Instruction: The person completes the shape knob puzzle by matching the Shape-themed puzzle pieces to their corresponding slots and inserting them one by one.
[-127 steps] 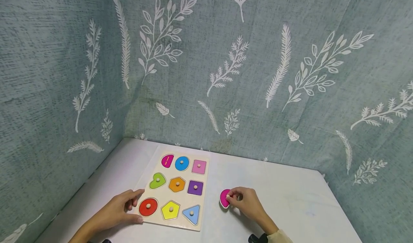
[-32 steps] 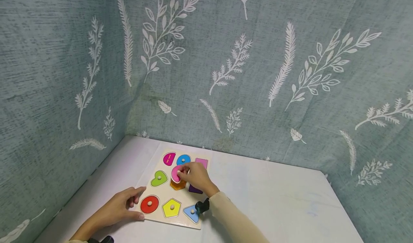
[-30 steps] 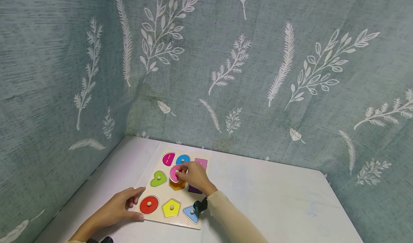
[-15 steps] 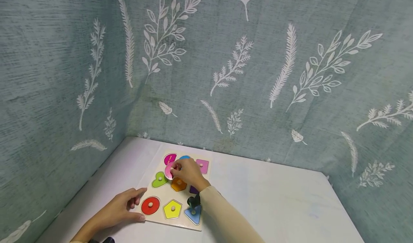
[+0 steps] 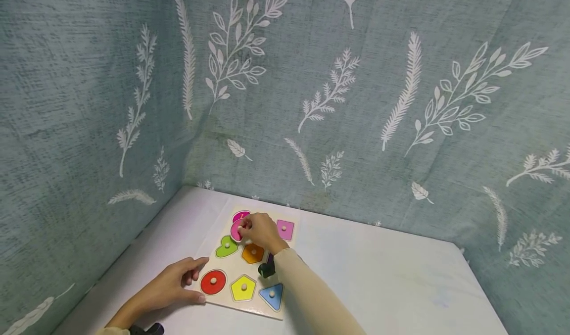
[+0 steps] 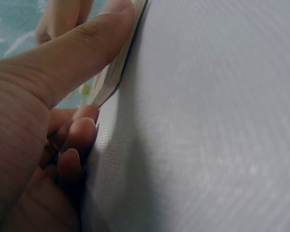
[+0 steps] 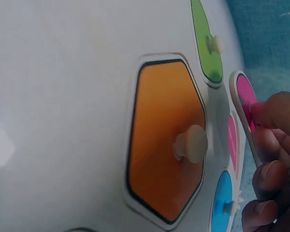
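Observation:
My right hand [image 5: 263, 231] pinches a magenta half-round puzzle piece [image 5: 236, 230] by its knob. The piece hangs tilted above the board's matching magenta half-round recess [image 7: 233, 145], partly covering it in the head view. My left hand [image 5: 171, 283] holds the near left corner of the wooden puzzle board [image 5: 233, 266], thumb [image 6: 94, 41] on the near edge and fingers curled at the left edge. Seated around the right hand are the green heart [image 5: 227, 246], the orange hexagon [image 7: 159, 111] and the blue circle [image 7: 222, 195], which the hand hides in the head view.
Other knobbed pieces sit in the board: a red circle [image 5: 213, 288], yellow pentagon [image 5: 242, 294], light blue triangle [image 5: 275, 300] and pink square [image 5: 287, 233]. The purple square is mostly behind the right wrist. White cloth [image 5: 378, 275] covers the table; leaf-patterned fabric [image 5: 285, 102] hangs behind and left.
My right hand picked the half-round piece up from the table right of the board, carried it left over the board, then moved it toward the far left recess. The left hand stays at the corner.

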A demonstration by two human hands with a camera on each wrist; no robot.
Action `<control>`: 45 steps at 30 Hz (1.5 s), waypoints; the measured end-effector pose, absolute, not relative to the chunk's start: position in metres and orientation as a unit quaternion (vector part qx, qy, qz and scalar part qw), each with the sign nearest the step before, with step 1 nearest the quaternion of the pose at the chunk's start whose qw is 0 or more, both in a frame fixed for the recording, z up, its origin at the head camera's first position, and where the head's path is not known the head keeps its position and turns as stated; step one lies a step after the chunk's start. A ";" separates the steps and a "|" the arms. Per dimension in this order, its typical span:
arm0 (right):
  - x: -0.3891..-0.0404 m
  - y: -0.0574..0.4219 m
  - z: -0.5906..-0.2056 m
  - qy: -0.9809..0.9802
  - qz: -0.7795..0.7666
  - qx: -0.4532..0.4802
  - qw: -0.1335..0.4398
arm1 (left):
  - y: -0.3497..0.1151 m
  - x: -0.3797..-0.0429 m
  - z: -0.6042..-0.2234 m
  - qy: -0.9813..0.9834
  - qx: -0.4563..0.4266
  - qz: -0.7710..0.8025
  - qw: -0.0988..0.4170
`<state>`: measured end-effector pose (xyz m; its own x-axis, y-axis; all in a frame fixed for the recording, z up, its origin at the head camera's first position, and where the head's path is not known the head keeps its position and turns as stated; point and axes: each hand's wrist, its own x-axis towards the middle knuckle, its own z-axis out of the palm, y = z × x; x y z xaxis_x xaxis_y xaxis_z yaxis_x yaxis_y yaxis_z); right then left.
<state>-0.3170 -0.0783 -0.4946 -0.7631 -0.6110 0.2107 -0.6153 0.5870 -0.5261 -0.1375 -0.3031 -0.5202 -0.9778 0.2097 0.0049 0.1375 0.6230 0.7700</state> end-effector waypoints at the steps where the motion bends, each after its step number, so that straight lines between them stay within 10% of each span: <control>1: -0.318 -0.079 -0.495 -0.890 0.299 0.344 0.003 | -0.303 -0.137 -0.521 0.899 0.098 0.424 0.043; 45: -0.344 -0.101 -0.501 -0.927 0.256 0.271 0.034 | -0.310 -0.134 -0.526 0.896 0.126 0.425 0.016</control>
<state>-0.3444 -0.1010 -0.5007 -0.8504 -0.4861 0.2015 -0.5207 0.7219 -0.4559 -0.1337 -0.3101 -0.5258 -0.9679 0.2391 0.0777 0.2116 0.6076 0.7655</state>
